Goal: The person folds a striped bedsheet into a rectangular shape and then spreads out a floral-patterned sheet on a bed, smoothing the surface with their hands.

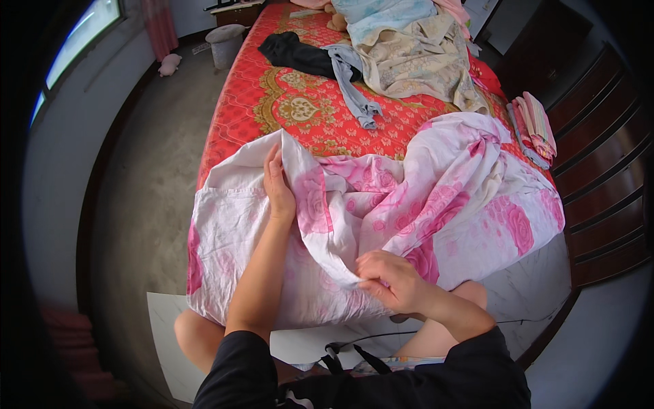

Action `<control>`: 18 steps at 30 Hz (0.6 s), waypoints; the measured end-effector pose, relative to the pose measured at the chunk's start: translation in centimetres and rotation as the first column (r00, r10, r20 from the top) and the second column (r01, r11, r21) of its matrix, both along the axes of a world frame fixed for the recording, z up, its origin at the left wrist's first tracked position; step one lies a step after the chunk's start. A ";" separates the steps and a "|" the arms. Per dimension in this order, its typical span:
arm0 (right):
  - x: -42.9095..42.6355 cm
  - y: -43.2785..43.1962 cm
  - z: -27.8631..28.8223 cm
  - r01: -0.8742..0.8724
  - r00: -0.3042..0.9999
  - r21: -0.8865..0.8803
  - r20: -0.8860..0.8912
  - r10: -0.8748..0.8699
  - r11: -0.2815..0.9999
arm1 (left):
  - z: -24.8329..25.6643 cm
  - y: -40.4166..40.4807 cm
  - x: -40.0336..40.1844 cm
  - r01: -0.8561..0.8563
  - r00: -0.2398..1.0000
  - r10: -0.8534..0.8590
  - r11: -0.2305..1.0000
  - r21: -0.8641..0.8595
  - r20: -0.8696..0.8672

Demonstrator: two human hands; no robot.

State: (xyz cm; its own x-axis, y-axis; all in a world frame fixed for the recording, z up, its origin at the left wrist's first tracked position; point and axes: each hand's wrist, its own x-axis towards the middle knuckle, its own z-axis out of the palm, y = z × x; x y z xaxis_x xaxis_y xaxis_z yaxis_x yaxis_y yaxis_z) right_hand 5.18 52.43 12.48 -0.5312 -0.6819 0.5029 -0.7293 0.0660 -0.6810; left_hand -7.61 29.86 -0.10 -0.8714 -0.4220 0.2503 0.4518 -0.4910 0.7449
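Observation:
A white fabric cover with pink roses (518, 227) lies rumpled over the near end of a bed. My left hand (278, 186) is raised under a lifted fold of the white cloth, its fingers pointing away from me and partly behind the edge; whether they grip it I cannot tell. Lower and to the right, my right hand (386, 278) pinches the hemmed edge of the cloth between thumb and fingers. Between the hands the edge hangs in a slack curve. A bunched heap of the same cloth rises to the right of my hands.
The bed has a red patterned sheet (301, 110). On it lie black clothing (299, 55), a grey garment (352, 94), a beige floral cloth (409, 61) and folded striped textiles (534, 125). A dark wooden headboard or rail (608, 168) stands right; a round stool (225, 46) stands back left.

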 end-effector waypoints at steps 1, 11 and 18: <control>-0.1 0.9 -1.4 0.125 0.992 -0.014 -0.001 -0.125 0.992 | 0.9 0.4 0.1 0.013 1.000 -0.013 1.000 -0.004 0.000; -0.9 4.5 -10.3 0.605 0.790 0.160 0.000 -0.613 0.780 | -1.0 0.8 -0.4 -0.119 0.966 0.239 0.748 -0.653 0.099; -1.9 8.1 -9.2 0.255 0.926 0.319 0.192 -0.326 0.913 | -1.2 -0.5 -2.1 0.004 0.946 0.219 0.732 -0.681 0.241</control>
